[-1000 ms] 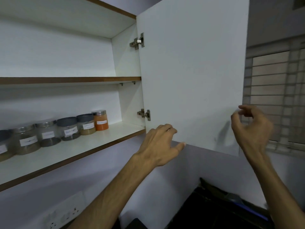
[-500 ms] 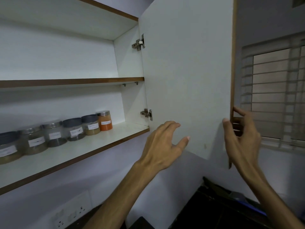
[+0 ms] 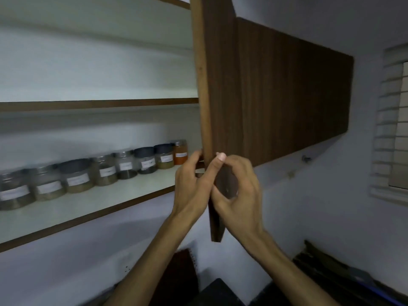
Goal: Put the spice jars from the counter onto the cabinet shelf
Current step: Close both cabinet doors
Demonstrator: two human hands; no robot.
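Note:
Several labelled spice jars [image 3: 103, 171] with grey and steel lids stand in a row on the lower cabinet shelf [image 3: 92, 199]; the rightmost jar [image 3: 180, 152] holds orange powder. The brown cabinet door [image 3: 217, 107] stands edge-on in the middle of the view, swung partway across the opening. My left hand [image 3: 191, 184] grips the door's edge from the shelf side, thumb across the front. My right hand [image 3: 237, 191] holds the same edge from the outer side, fingers curled on the door's face.
An upper shelf [image 3: 99, 104] runs above the jars. A closed brown cabinet front [image 3: 293, 102] continues to the right. A window with slats [image 3: 395, 129] is at far right. Dark objects [image 3: 331, 272] lie below on the counter.
The door has swung from wide open toward the cabinet, now showing its brown outer face. Both hands moved in from apart and took hold of its edge.

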